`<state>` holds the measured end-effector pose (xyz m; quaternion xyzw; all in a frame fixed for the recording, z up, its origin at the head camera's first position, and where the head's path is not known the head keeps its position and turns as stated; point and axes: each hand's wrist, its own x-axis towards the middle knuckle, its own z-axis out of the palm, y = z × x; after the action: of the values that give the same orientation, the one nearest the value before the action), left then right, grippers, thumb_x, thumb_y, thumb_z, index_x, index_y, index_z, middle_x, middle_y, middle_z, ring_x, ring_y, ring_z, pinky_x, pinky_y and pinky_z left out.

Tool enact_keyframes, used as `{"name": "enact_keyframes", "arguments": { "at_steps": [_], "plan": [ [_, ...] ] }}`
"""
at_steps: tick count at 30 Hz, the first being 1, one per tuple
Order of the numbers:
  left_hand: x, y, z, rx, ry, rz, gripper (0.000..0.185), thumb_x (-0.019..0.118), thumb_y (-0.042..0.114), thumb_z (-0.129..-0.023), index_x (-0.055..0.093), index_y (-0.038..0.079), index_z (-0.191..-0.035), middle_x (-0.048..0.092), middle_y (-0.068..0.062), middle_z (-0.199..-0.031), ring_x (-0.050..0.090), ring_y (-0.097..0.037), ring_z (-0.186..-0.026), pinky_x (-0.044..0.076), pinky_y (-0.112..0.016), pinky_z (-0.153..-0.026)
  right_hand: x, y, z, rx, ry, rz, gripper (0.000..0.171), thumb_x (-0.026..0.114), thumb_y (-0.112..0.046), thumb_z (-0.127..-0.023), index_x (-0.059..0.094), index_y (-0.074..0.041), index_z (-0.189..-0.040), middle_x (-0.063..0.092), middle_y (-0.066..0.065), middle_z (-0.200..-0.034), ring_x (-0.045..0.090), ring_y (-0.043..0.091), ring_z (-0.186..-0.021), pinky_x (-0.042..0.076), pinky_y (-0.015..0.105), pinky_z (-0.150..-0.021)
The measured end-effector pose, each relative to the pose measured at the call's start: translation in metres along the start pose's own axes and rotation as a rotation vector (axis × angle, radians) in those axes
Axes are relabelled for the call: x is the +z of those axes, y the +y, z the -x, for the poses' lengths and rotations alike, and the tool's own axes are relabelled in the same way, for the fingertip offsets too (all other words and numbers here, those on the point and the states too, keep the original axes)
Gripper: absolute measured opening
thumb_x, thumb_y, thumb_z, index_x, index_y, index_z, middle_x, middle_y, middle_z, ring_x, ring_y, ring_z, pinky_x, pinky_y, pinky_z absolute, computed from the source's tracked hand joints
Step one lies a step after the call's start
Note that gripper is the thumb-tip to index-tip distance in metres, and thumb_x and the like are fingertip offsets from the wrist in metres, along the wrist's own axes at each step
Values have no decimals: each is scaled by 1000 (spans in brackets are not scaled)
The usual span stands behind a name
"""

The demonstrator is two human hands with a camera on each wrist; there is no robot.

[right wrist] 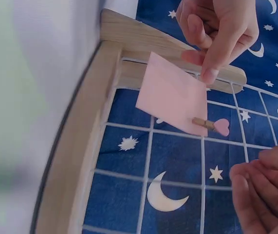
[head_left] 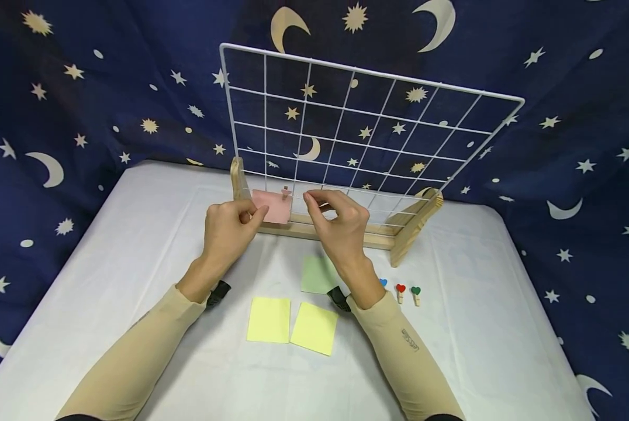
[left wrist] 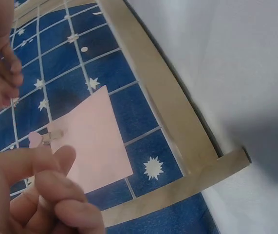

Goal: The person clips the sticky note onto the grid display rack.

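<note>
A pink paper note (head_left: pixel 277 209) hangs on the white wire grid (head_left: pixel 346 108), held by a small wooden clothespin (right wrist: pixel 204 124) with a pink heart. My left hand (head_left: pixel 230 231) is at the note's left edge, its thumb tip overlapping the paper in the head view. In the right wrist view, the left fingertips sit right at the note's corner, with the fingers loosely bent. To the right of the clothespin, my right hand (head_left: pixel 341 225) is raised in front of the grid, fingers loosely curled with nothing visible between them.
A wooden stand (head_left: pixel 417 228) supports the grid. On the white table lie a green note (head_left: pixel 317 275), two yellow notes (head_left: pixel 269 320), and blue, red (head_left: pixel 401 292) and green (head_left: pixel 417 295) heart clothespins, the blue one partly behind my right wrist. A star-and-moon cloth hangs behind.
</note>
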<state>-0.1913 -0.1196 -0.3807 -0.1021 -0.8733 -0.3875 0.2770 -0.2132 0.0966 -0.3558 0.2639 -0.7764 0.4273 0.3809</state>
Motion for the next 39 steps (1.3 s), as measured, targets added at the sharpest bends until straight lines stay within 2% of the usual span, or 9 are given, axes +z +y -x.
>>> {"name": "enact_keyframes", "arguments": {
  "at_steps": [4, 10, 13, 18, 22, 28, 32, 36, 39],
  "plan": [
    [-4, 2, 3, -45, -90, 10, 31, 80, 17, -93, 71, 7, -66, 49, 1, -51, 45, -18, -52, 32, -33, -54, -15, 3, 7, 20, -8, 2, 6, 78, -8, -94, 82, -4, -92, 79, 7, -82, 74, 19, -69, 61, 31, -66],
    [-3, 4, 14, -98, -338, 28, 24, 80, 19, -94, 74, 11, -72, 55, 2, -59, 48, -15, -57, 36, -32, -57, -55, 17, 29, 31, 10, 22, 5, 77, -7, -93, 82, -4, -93, 80, 7, -83, 74, 21, -67, 60, 31, -66],
    [-4, 3, 20, -95, -407, 15, 24, 79, 20, -94, 74, 14, -71, 58, 2, -62, 50, -15, -59, 38, -32, -58, -77, 28, 42, 35, 19, 62, 6, 78, -7, -93, 82, -4, -93, 80, 7, -83, 73, 21, -65, 58, 29, -65],
    [0, 3, 29, -80, -443, -1, 25, 80, 22, -93, 73, 15, -69, 59, 1, -66, 51, -15, -61, 40, -34, -61, -111, 45, 59, 71, 29, 125, 6, 78, -7, -93, 83, -4, -94, 80, 6, -84, 72, 21, -65, 55, 22, -67],
    [2, 1, 37, -71, -487, 4, 27, 79, 23, -94, 73, 14, -69, 57, 5, -61, 50, -13, -59, 39, -32, -60, -135, 54, 71, 101, 25, 169, 7, 77, -6, -92, 83, -2, -93, 80, 7, -84, 71, 21, -66, 54, 18, -69],
    [-4, -6, 52, -48, -520, -3, 28, 80, 23, -94, 72, 15, -68, 56, 9, -58, 47, -9, -55, 38, -29, -59, -161, 68, 85, 143, -34, 258, 6, 78, -5, -91, 83, -3, -93, 80, 8, -86, 71, 20, -66, 52, 14, -70],
    [-10, -9, 59, -32, -530, -10, 27, 82, 23, -92, 71, 17, -68, 57, 11, -58, 48, -6, -55, 39, -27, -59, -176, 77, 91, 163, -93, 300, 6, 79, -5, -91, 84, -5, -95, 81, 6, -86, 70, 10, -69, 52, 14, -70],
    [-16, -10, 65, -35, -577, -20, 25, 84, 26, -90, 70, 24, -69, 57, 14, -60, 48, -3, -57, 40, -26, -61, -191, 84, 97, 188, -146, 349, 9, 81, -6, -90, 84, -8, -98, 81, 5, -88, 66, -5, -73, 51, 15, -69],
    [-20, -13, 70, -37, -615, -16, 24, 87, 28, -86, 69, 27, -70, 57, 16, -62, 48, -2, -58, 40, -25, -61, -199, 89, 101, 204, -204, 388, 10, 83, -9, -89, 85, -10, -99, 81, 4, -90, 66, -6, -75, 50, 18, -69]
  ]
}}
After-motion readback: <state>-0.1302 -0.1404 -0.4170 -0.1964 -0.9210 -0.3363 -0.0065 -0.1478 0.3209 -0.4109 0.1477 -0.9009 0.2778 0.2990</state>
